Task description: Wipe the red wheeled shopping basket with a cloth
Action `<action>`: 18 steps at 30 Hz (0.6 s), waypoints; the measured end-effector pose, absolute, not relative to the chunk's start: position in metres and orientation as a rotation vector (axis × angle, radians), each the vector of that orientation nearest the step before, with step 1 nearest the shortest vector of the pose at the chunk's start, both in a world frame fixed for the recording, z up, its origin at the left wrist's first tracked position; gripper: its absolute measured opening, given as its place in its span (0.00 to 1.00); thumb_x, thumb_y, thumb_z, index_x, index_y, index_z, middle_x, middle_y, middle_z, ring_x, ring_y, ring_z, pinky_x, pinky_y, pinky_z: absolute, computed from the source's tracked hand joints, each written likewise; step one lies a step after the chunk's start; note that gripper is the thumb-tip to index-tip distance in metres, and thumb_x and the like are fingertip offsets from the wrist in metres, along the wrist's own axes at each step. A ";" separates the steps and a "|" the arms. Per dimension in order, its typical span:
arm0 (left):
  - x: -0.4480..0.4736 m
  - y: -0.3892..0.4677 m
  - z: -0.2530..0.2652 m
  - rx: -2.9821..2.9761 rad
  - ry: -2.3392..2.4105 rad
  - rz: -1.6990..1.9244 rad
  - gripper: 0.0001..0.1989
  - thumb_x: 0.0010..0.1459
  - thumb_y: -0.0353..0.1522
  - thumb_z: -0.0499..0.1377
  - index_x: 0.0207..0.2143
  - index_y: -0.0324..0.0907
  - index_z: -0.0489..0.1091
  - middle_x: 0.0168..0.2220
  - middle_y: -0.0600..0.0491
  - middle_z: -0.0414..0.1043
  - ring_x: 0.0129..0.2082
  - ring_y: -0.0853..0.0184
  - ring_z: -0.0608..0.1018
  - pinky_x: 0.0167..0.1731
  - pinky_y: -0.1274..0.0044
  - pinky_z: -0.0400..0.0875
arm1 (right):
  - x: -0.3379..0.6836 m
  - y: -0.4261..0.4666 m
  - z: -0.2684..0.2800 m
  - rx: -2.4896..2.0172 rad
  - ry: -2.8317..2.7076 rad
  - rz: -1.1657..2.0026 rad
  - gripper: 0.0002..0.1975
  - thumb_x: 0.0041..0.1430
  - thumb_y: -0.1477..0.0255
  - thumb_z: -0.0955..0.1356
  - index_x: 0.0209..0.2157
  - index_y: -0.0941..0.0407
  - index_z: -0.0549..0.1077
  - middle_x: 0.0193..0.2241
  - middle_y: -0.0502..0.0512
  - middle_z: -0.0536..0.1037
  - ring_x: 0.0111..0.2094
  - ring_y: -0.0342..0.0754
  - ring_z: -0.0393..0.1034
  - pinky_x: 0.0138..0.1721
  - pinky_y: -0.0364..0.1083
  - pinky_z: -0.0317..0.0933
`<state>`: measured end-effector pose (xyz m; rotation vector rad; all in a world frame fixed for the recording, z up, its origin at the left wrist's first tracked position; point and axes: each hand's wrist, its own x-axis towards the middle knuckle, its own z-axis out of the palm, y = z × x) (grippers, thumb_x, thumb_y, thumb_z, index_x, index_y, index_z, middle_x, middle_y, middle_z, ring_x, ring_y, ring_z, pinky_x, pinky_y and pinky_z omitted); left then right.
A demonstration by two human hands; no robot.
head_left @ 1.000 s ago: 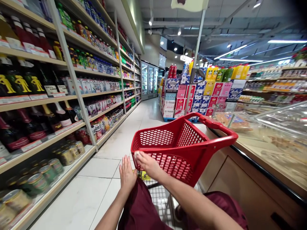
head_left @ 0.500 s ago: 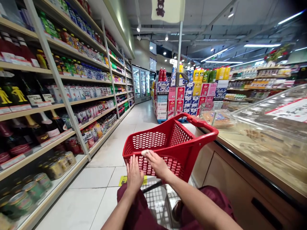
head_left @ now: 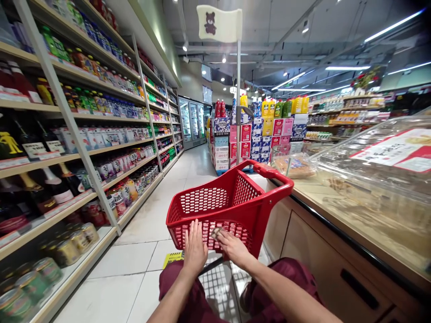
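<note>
A red plastic shopping cart stands in front of me, its perforated basket side facing me. My left hand is open, fingers stretched out and up against the basket's near side. To its right, my right hand pinches a small crumpled wipe, pale with greyish-brown patches, at the same perforated side. The fingertips partly cover the wipe. No goods show in the visible part of the basket.
Drink shelves line the left. A wooden counter with clear lidded bins runs along the right. Stacked drink cartons stand ahead. A bear flag tops a pole, and a yellow floor sticker lies below.
My right hand has moved the wipe from the basket's upper rim down onto the perforated side. My left hand stays flat at the side. The view has shifted slightly.
</note>
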<state>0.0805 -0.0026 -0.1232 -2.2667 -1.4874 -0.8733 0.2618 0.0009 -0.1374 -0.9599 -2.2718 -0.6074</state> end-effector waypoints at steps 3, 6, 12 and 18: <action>0.087 -0.002 -0.124 -2.275 -1.499 -0.871 0.32 0.46 0.22 0.47 0.57 0.32 0.48 0.60 0.40 0.48 0.61 0.60 0.48 0.57 0.60 0.49 | 0.271 0.000 -0.119 -1.012 -2.140 -0.617 0.20 0.59 0.80 0.58 0.53 0.58 0.63 0.53 0.56 0.65 0.58 0.49 0.49 0.56 0.52 0.55; 0.096 -0.003 -0.123 -2.308 -1.471 -0.866 0.33 0.46 0.22 0.47 0.57 0.34 0.47 0.60 0.41 0.48 0.61 0.60 0.47 0.57 0.60 0.49 | 0.274 0.003 -0.112 -1.071 -2.025 -0.676 0.19 0.60 0.80 0.57 0.52 0.59 0.63 0.53 0.56 0.65 0.59 0.50 0.48 0.56 0.53 0.54; 0.111 -0.007 -0.117 -2.399 -1.365 -0.789 0.33 0.46 0.21 0.46 0.58 0.35 0.46 0.61 0.43 0.46 0.62 0.62 0.45 0.57 0.62 0.50 | 0.290 -0.005 -0.140 -1.021 -2.101 -0.704 0.18 0.61 0.79 0.55 0.50 0.57 0.66 0.48 0.53 0.70 0.55 0.46 0.56 0.52 0.47 0.61; 0.129 -0.011 -0.105 -2.436 -1.372 -0.762 0.34 0.46 0.22 0.46 0.58 0.35 0.44 0.61 0.44 0.45 0.62 0.62 0.44 0.58 0.61 0.48 | 0.323 -0.002 -0.117 -1.148 -1.873 -0.699 0.20 0.61 0.80 0.55 0.53 0.57 0.62 0.53 0.55 0.65 0.59 0.47 0.46 0.57 0.52 0.54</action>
